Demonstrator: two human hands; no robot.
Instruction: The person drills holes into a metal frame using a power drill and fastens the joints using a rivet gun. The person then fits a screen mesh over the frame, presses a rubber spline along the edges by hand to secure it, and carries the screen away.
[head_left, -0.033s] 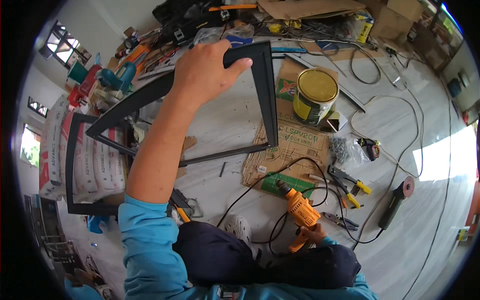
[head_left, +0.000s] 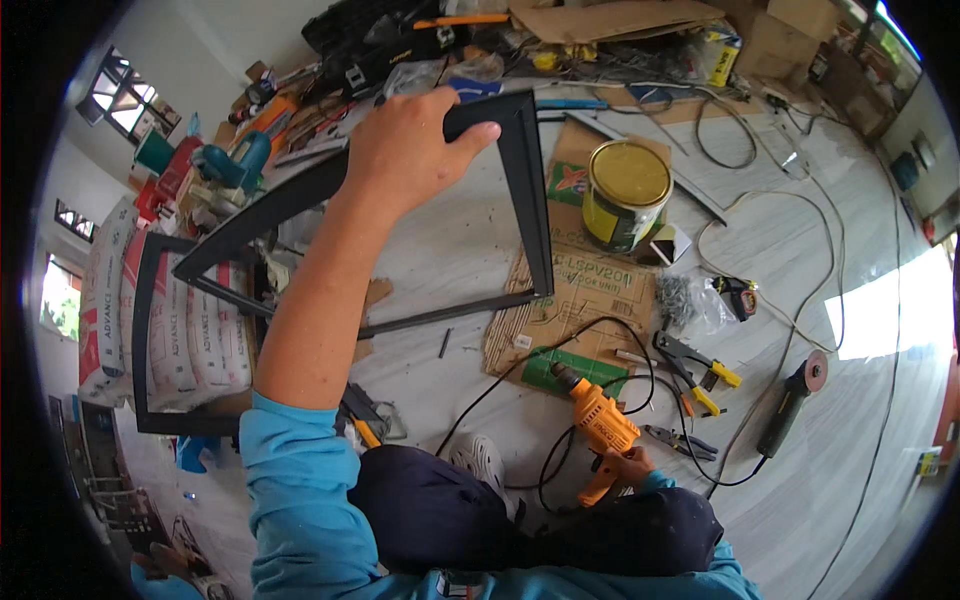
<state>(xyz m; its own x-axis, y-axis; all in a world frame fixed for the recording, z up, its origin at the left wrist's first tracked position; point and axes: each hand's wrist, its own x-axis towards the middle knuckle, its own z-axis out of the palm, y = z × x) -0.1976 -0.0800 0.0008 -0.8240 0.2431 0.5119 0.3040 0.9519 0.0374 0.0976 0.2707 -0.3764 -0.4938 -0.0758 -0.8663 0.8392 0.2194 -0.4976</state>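
Observation:
My left hand [head_left: 412, 150] is closed round the upper bar of a black metal frame [head_left: 529, 200], which is held up and tilted over the floor. The thumb points right, near the frame's corner. Low in front of my knees, my right hand [head_left: 630, 467] grips the handle of an orange corded power drill [head_left: 603, 420]. The drill's chuck points up and left, over a flattened cardboard sheet [head_left: 595, 275]. Further left stands more black framing [head_left: 143, 335]; whether it joins the held frame I cannot tell.
A metal can [head_left: 628, 190] stands on the cardboard. To the right lie a bag of fasteners [head_left: 685, 300], a tape measure [head_left: 738, 297], a hand riveter [head_left: 695, 370], pliers [head_left: 680, 441] and an angle grinder [head_left: 790, 405]. Cords [head_left: 830, 230] cross the floor; sacks [head_left: 195, 330] stand left.

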